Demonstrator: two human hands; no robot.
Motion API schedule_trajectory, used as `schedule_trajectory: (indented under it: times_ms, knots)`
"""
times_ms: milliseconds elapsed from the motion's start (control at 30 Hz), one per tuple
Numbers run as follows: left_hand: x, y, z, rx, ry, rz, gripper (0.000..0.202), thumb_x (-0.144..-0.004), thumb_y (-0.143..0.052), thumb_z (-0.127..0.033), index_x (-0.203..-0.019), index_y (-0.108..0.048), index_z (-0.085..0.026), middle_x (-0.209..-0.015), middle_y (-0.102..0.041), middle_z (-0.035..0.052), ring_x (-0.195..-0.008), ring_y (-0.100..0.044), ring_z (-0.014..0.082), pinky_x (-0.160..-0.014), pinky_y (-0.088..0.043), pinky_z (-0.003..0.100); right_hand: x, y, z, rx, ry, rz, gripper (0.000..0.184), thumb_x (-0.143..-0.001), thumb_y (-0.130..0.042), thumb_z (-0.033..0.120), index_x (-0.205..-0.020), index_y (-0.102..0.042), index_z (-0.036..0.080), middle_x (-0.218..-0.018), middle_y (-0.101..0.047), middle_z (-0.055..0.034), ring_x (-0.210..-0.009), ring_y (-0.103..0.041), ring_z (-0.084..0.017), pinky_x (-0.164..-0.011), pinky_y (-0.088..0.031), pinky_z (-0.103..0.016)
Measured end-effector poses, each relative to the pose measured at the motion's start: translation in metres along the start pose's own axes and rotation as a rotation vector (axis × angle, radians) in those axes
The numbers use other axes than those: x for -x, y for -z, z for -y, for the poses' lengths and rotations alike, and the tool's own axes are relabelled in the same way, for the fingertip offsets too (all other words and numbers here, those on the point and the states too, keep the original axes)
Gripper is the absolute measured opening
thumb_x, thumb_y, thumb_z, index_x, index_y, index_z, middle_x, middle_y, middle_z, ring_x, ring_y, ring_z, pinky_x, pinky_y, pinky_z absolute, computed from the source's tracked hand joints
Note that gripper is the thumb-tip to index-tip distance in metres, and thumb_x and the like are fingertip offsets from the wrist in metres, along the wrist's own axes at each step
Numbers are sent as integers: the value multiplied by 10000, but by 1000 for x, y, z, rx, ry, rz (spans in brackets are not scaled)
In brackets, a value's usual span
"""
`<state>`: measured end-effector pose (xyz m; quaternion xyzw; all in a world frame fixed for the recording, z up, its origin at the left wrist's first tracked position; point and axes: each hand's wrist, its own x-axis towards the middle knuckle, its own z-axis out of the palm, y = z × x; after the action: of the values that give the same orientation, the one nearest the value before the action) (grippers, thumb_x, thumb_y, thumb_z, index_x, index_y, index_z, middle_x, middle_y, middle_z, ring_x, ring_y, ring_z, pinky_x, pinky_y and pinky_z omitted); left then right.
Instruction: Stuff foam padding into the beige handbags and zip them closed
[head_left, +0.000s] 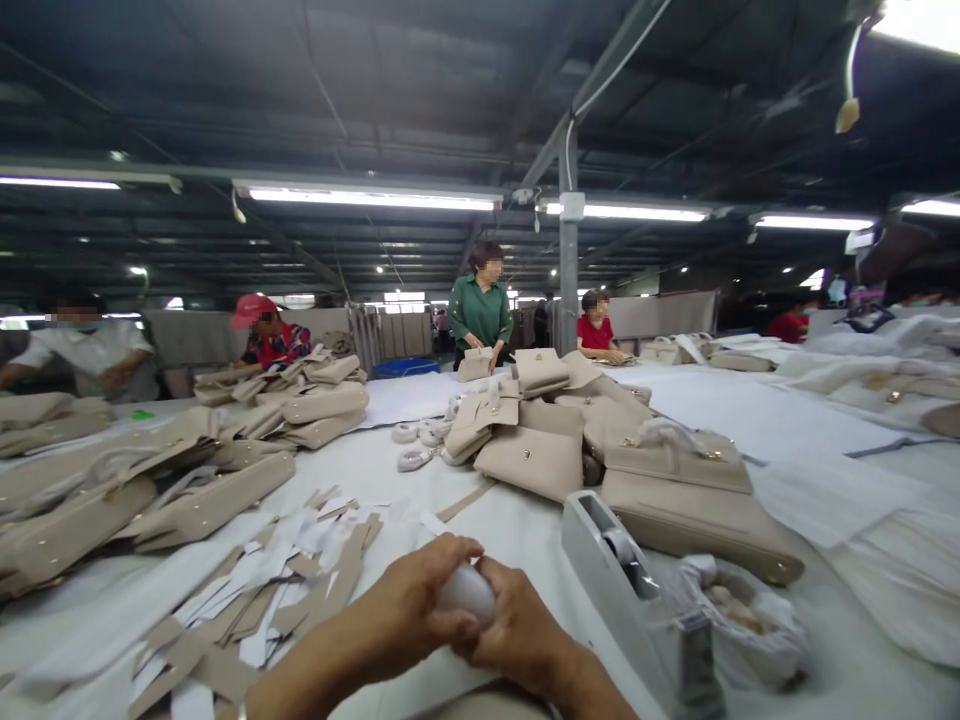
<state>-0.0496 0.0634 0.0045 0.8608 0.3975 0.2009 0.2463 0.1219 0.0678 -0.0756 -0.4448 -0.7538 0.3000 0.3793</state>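
Fingers of left hand point(409, 600) and right hand point(519, 622) closed together around a pale, rounded object point(466, 592), partly covered by the grip; exact identity cannot be told. Object sits between the two hands, above the white-covered surface point(412, 497). Near right hand, to its right: grey tape dispenser point(611, 600); just beside that, a plastic-lined tub point(784, 620). Left of left hand: scattered beige and white strips point(244, 605). Beyond: heaped beige handbags point(529, 462). Farther off, a standing co-worker in green point(481, 308).
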Motion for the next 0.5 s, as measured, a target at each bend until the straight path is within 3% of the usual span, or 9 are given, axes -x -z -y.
schedule_trajectory:
  times_ms: [67, 167, 267, 400, 500]
  knots:
    - [3, 3, -1, 63, -1, 18, 422, -685, -626, -215, -1101, -565, -250, -1026, -623, 4, -932, -576, 194, -827, -449, 283, 0, -1, 4, -133, 51, -1, 478, -636, -684, 343, -1057, -536, 170, -927, -657, -38, -777, -595, -180, -624, -447, -235]
    - [6, 4, 0, 41, -44, -42, 334, -704, -607, -237, -1036, -574, -243, -977, -634, -10, -871, -571, 173, -756, -442, 245, 0, 0, 10, -222, 26, -18, 483, -596, -713, 318, -1017, -524, 174, -922, -635, -23, -776, -575, -168, -609, -439, -223]
    - [7, 1, 5, -61, -34, -139, 244, -739, -593, -277, -975, -575, -215, -841, -637, -12, -754, -558, 157, -673, -418, 235, 1, 3, 14, -181, -64, -29, 442, -579, -735, 306, -950, -528, 183, -829, -616, 10, -710, -544, -141, -587, -412, -217]
    - [5, -7, 17, -93, -19, -225, 182, -788, -571, -282, -952, -565, -202, -772, -631, -18, -703, -556, 145, -645, -403, 231, 2, 4, 11, -127, -56, 30, 621, -468, -813, 299, -1021, -544, 214, -877, -616, 26, -768, -550, -156, -624, -413, -225]
    - [4, -12, 27, -35, -24, -267, 195, -804, -571, -316, -962, -556, -203, -758, -630, -22, -694, -565, 138, -638, -421, 217, -1, 0, 5, -153, -75, 57, 511, -523, -779, 284, -984, -573, 200, -857, -624, 21, -739, -552, -154, -590, -407, -223]
